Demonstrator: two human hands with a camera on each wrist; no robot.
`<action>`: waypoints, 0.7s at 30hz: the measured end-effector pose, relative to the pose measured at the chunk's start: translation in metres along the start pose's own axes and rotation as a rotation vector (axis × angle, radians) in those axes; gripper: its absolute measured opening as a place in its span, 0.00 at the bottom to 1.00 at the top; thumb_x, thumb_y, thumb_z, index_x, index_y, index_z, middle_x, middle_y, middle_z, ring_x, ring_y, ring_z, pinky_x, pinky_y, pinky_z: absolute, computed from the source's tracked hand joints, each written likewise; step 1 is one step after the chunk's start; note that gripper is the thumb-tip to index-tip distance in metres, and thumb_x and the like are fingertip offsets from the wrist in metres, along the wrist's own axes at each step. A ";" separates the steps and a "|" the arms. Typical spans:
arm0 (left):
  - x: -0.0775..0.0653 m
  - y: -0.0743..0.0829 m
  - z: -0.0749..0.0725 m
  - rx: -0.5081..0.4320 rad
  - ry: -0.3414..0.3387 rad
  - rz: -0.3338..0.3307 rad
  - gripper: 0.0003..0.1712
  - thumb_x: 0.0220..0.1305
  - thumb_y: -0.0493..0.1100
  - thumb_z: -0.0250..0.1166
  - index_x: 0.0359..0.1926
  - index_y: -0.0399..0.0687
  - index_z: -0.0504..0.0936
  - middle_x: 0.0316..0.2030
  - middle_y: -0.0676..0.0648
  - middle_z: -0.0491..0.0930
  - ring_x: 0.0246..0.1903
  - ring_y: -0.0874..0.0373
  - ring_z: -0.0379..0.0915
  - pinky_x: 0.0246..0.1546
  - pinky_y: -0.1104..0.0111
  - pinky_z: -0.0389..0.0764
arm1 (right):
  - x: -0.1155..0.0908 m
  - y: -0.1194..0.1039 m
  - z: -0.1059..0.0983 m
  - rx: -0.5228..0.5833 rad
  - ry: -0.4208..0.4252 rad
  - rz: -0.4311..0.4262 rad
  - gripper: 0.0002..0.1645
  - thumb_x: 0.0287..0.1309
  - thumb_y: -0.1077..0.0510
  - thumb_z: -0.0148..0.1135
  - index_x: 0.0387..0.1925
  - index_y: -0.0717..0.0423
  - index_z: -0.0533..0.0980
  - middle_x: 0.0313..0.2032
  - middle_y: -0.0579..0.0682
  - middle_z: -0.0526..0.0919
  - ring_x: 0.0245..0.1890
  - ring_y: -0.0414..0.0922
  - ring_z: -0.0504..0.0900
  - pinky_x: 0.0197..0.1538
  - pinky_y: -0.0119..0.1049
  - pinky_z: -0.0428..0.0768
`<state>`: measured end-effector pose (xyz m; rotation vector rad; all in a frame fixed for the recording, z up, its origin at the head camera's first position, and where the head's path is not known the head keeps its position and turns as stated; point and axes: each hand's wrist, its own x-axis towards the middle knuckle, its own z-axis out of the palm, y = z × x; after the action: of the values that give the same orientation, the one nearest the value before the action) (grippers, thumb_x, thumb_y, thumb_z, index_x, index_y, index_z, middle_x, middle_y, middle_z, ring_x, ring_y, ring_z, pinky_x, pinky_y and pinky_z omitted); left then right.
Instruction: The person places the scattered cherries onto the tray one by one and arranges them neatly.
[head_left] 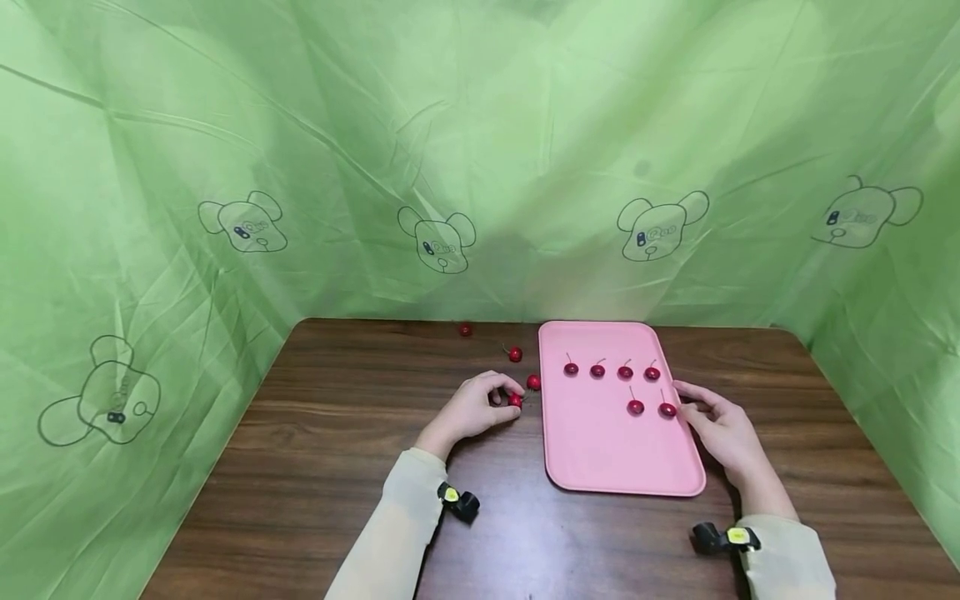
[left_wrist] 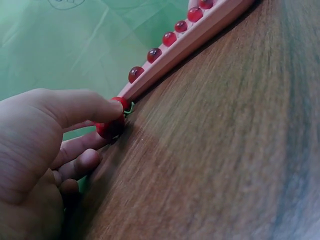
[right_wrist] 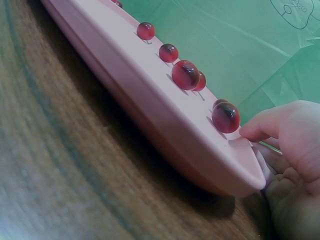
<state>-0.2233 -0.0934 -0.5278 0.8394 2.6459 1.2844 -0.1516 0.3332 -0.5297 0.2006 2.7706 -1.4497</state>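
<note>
My left hand (head_left: 474, 407) pinches a red cherry (head_left: 515, 400) between thumb and fingers, just above or on the table left of the tray. The left wrist view shows this cherry (left_wrist: 110, 128) with a green stem, partly hidden by the thumb, and more red behind it. At the pink tray's (head_left: 618, 454) right edge, my right hand (head_left: 723, 429) holds the rim, thumb over the top beside a dark red cherry (right_wrist: 226, 118) and other fingers outside. On the tray, several cherries lie in a back row (head_left: 597, 371), with two cherries (head_left: 636, 407) in front at the right.
Three loose cherries lie on the brown wooden table (head_left: 315, 433) left of the tray: one by the tray's edge (head_left: 533, 382), another cherry (head_left: 515, 354) behind it, and a third cherry (head_left: 465, 330) at the back. Green cloth (head_left: 517, 150) with bear drawings surrounds the table.
</note>
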 end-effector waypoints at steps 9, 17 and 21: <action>-0.002 -0.001 -0.002 -0.011 -0.022 0.018 0.19 0.66 0.37 0.74 0.58 0.47 0.88 0.49 0.51 0.85 0.39 0.54 0.78 0.43 0.67 0.78 | -0.001 0.002 0.001 -0.009 -0.001 0.005 0.29 0.82 0.49 0.58 0.77 0.55 0.74 0.58 0.63 0.85 0.48 0.41 0.82 0.44 0.28 0.80; -0.001 -0.003 -0.003 -0.002 -0.032 0.006 0.16 0.66 0.38 0.74 0.54 0.53 0.90 0.43 0.56 0.84 0.38 0.60 0.76 0.42 0.67 0.78 | 0.001 0.002 0.001 -0.016 0.006 -0.006 0.29 0.83 0.49 0.57 0.77 0.55 0.74 0.65 0.65 0.83 0.55 0.47 0.80 0.46 0.25 0.78; -0.001 -0.003 -0.002 0.006 -0.033 0.010 0.15 0.65 0.38 0.75 0.53 0.53 0.91 0.43 0.56 0.84 0.38 0.60 0.77 0.42 0.67 0.78 | 0.001 0.001 0.000 -0.020 0.003 -0.004 0.30 0.83 0.48 0.56 0.77 0.55 0.74 0.66 0.66 0.82 0.57 0.52 0.79 0.46 0.26 0.77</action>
<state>-0.2246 -0.0970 -0.5285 0.8680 2.6247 1.2541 -0.1522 0.3337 -0.5303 0.1977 2.7879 -1.4230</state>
